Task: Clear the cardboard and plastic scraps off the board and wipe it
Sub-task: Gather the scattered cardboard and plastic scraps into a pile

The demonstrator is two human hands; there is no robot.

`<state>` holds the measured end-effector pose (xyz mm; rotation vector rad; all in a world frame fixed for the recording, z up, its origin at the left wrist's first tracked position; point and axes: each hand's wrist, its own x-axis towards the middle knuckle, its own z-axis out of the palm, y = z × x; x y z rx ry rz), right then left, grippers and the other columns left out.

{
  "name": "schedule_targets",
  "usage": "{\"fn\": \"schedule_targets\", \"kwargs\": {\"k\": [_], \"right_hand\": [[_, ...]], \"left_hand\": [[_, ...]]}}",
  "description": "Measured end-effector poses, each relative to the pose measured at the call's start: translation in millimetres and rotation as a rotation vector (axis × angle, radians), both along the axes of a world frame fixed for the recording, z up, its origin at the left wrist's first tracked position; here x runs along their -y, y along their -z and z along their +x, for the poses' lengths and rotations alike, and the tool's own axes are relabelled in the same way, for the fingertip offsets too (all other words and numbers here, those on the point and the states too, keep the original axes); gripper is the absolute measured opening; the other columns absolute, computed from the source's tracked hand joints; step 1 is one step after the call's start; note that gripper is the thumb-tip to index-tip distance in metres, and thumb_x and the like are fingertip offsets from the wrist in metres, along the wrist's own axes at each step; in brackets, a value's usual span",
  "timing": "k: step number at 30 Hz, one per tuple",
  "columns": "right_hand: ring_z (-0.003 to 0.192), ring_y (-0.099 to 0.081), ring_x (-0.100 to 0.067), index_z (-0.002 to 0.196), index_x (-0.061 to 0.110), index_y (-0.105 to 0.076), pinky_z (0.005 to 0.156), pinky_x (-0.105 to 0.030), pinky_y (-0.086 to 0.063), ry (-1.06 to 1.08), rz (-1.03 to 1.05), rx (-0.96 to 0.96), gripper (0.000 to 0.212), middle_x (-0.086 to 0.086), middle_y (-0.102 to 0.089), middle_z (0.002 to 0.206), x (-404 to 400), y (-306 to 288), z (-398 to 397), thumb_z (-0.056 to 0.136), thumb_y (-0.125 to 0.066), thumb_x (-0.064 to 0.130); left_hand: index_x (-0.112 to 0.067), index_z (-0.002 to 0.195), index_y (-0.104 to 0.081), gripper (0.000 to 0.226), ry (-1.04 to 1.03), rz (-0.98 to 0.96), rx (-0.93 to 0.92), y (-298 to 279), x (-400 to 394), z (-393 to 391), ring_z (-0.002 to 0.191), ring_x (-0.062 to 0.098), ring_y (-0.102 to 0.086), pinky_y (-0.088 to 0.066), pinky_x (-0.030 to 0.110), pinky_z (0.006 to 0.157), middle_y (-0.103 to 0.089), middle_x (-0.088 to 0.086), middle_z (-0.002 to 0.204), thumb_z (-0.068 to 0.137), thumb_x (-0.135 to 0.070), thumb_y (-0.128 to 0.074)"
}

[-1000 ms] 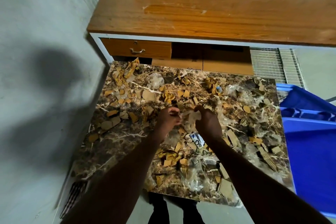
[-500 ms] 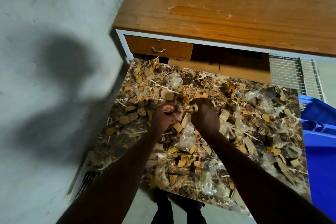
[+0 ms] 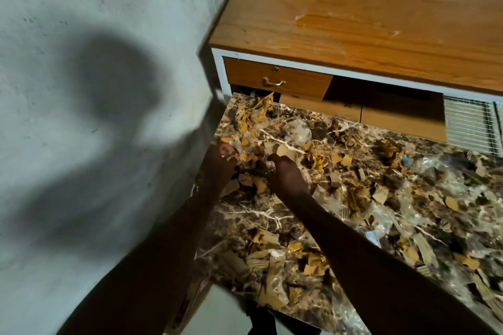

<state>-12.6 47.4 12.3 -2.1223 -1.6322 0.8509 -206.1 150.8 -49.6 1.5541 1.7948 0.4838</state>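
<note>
The brown marble-patterned board (image 3: 261,215) is littered with tan cardboard scraps (image 3: 310,264), crumpled clear plastic (image 3: 298,130) and some gold foil bits (image 3: 389,149). Both my hands are at the board's far left part. My left hand (image 3: 221,160) is at the left edge, palm up, its fingers curled round a small bunch of cardboard and plastic scraps (image 3: 242,156). Close to its right, my right hand (image 3: 285,174) shows its back to the camera. Its thumb points left, and its fingers are hidden among the scraps.
A grey wall (image 3: 81,90) runs close along the board's left edge. Behind the board stands a wooden desk (image 3: 353,22) with a handled drawer (image 3: 275,81). A wire mesh panel (image 3: 468,122) is at the far right. Floor shows below the board's near edge.
Both hands have moved from the middle of the board to its far left part, still among scraps. The camera has turned left, and the blue bin has left the view.
</note>
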Motion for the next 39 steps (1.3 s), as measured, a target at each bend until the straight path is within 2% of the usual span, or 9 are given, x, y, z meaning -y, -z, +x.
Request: {"fn": "schedule_targets", "kwargs": {"k": [2, 5, 9, 15, 21, 28, 32, 36, 39], "right_hand": [[0.118, -0.066, -0.037, 0.147, 0.015, -0.057, 0.085, -0.04, -0.054, 0.012, -0.009, -0.033, 0.056, -0.02, -0.064, 0.133, -18.5, 5.8, -10.7, 0.096, -0.06, -0.006], [0.112, -0.068, -0.038, 0.142, 0.013, -0.06, 0.075, -0.034, -0.047, 0.043, -0.028, -0.078, 0.044, -0.019, -0.066, 0.128, -45.7, 16.7, -23.9, 0.099, -0.066, 0.008], [0.123, -0.063, -0.035, 0.15, 0.016, -0.053, 0.098, -0.037, -0.04, 0.054, -0.053, -0.11, 0.053, -0.018, -0.065, 0.134, -75.4, 30.1, -40.2, 0.101, -0.069, 0.027], [0.109, -0.067, -0.033, 0.15, 0.02, -0.044, 0.075, -0.032, -0.049, 0.029, -0.129, -0.062, 0.061, -0.014, -0.061, 0.13, -93.8, 47.7, -56.8, 0.098, -0.075, 0.03], [0.101, -0.067, -0.028, 0.143, 0.008, -0.052, 0.071, -0.023, -0.052, 0.057, -0.084, -0.028, 0.038, -0.017, -0.057, 0.133, -99.7, 46.7, -63.0, 0.107, -0.06, 0.017], [0.073, -0.065, -0.005, 0.12, 0.008, -0.067, 0.052, -0.004, -0.043, 0.131, 0.038, -0.138, 0.015, -0.002, -0.07, 0.106, -89.7, 40.6, -59.7, 0.107, -0.061, 0.009], [0.073, -0.066, 0.003, 0.121, 0.013, -0.074, 0.061, -0.002, -0.048, 0.204, 0.089, -0.268, 0.023, 0.0, -0.076, 0.105, -67.6, 26.6, -49.2, 0.101, -0.067, 0.003], [0.065, -0.069, 0.006, 0.115, 0.014, -0.078, 0.055, -0.016, -0.057, 0.245, 0.166, -0.249, 0.022, 0.0, -0.08, 0.1, -38.1, 21.4, -27.9, 0.098, -0.071, 0.002], [0.063, -0.069, 0.001, 0.116, 0.008, -0.076, 0.049, -0.013, -0.051, 0.259, 0.211, -0.187, 0.021, -0.001, -0.078, 0.1, -11.8, 12.6, -4.7, 0.1, -0.067, -0.001]], "left_hand": [[-0.035, 0.135, -0.059, 0.074, 0.022, 0.018, -0.02, 41.0, -26.7, -16.1, 0.106, 0.024, -0.071, -0.061, 0.046, 0.089, -0.071, 0.003, 0.122, 0.067, -0.062, -0.069], [-0.035, 0.15, -0.046, 0.1, 0.094, -0.009, -0.072, 3.5, -34.0, -4.5, 0.124, 0.034, -0.062, -0.053, 0.05, 0.105, -0.058, 0.009, 0.143, 0.059, -0.067, -0.075], [-0.032, 0.16, -0.032, 0.113, 0.246, -0.034, -0.051, 12.3, -54.5, -3.4, 0.138, 0.032, -0.053, -0.044, 0.048, 0.115, -0.053, 0.007, 0.154, 0.064, -0.075, -0.075], [-0.017, 0.135, -0.066, 0.069, 0.341, -0.055, 0.015, 11.0, -66.0, -2.2, 0.114, 0.023, -0.067, -0.046, 0.025, 0.09, -0.072, 0.003, 0.123, 0.074, -0.048, -0.079], [-0.018, 0.113, -0.076, 0.039, 0.399, -0.128, 0.012, 18.3, -65.2, -1.5, 0.089, 0.021, -0.073, -0.057, 0.034, 0.08, -0.077, 0.001, 0.098, 0.083, -0.043, -0.069], [-0.007, 0.108, -0.075, 0.014, 0.342, -0.077, 0.038, 2.4, -50.3, 10.2, 0.067, -0.001, -0.059, -0.041, 0.002, 0.053, -0.072, 0.004, 0.088, 0.099, -0.01, -0.066], [-0.005, 0.094, -0.077, 0.01, 0.367, -0.061, 0.031, -11.8, -39.2, 20.5, 0.061, 0.005, -0.058, -0.039, 0.01, 0.052, -0.069, 0.003, 0.076, 0.096, -0.008, -0.067], [-0.008, 0.086, -0.078, 0.008, 0.449, -0.068, 0.029, -27.7, -20.4, 41.7, 0.068, 0.019, -0.07, -0.057, 0.038, 0.064, -0.074, 0.002, 0.075, 0.088, -0.007, -0.07], [-0.012, 0.103, -0.081, 0.017, 0.462, -0.076, 0.01, -38.3, -1.1, 67.7, 0.077, 0.014, -0.073, -0.059, 0.029, 0.069, -0.079, 0.002, 0.092, 0.089, -0.008, -0.073]]}}
